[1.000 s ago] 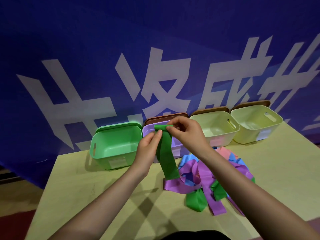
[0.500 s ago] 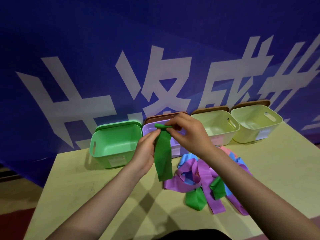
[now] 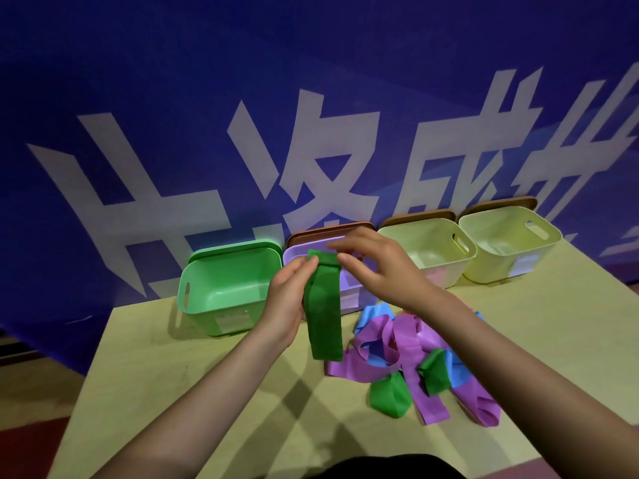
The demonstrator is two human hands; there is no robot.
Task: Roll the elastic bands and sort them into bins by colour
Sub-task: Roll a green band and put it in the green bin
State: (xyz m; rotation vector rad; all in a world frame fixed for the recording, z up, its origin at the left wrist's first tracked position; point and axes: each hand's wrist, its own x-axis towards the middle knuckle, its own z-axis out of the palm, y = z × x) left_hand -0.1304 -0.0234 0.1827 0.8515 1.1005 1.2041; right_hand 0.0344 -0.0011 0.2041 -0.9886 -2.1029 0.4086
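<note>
Both hands pinch green band [image 3: 323, 312] top edge, centre frame: left hand [image 3: 288, 299], right hand [image 3: 375, 267]. Long axis hangs straight down; green bin [image 3: 228, 288] lies left, nearer left hand.

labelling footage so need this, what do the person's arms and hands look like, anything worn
Both forearms are bare up to the frame's edge: no sleeves, gloves, watch, rings or bracelets show on the left hand or the right hand. Fingernails look short and unpainted.
</note>
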